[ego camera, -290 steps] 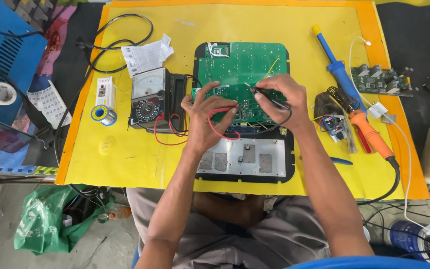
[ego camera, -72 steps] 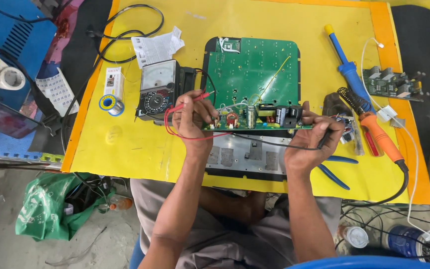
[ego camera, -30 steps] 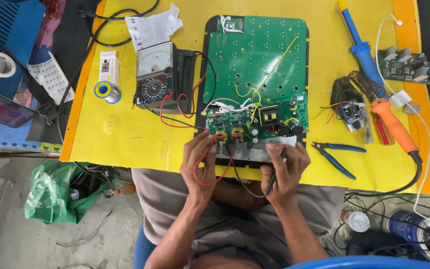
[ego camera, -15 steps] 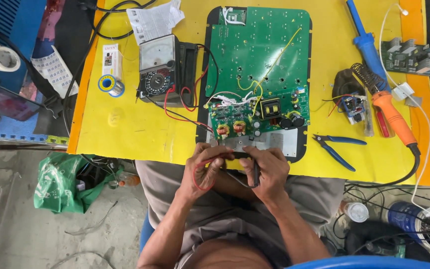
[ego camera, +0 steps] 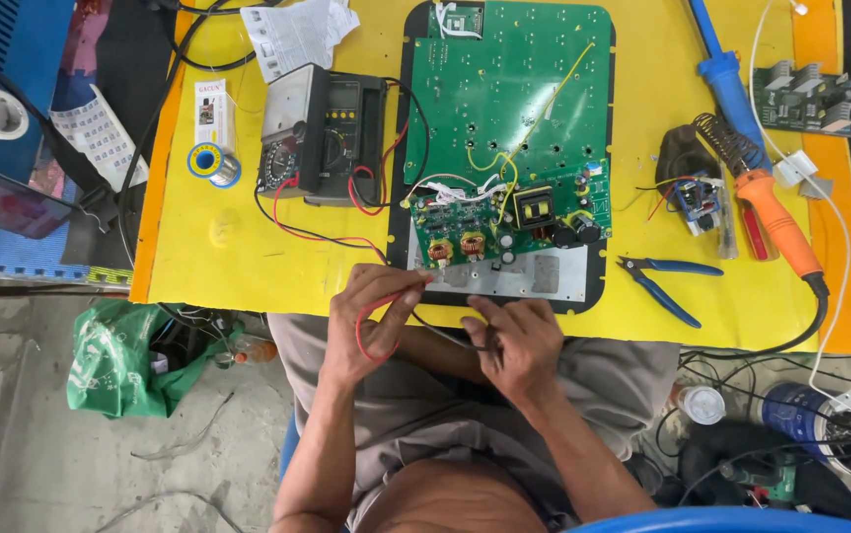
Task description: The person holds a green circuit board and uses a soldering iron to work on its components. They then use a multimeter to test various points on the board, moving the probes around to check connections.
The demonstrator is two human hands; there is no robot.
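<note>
The red probe [ego camera: 393, 296] is pinched in the left hand [ego camera: 371, 321] and the black probe [ego camera: 480, 345] gripped in the right hand [ego camera: 519, 345], both held off the board [ego camera: 504, 222], so no contact is yet made.

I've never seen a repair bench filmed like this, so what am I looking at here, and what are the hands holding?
The camera sits on the person's head and looks down at their own two bare hands; no robot is involved. The left hand pinches a red test lead; the right hand holds a black lead. On the yellow mat lie a green circuit board, a meter the leads run to, a solder spool, blue-handled cutters and an orange-handled soldering iron.
</note>
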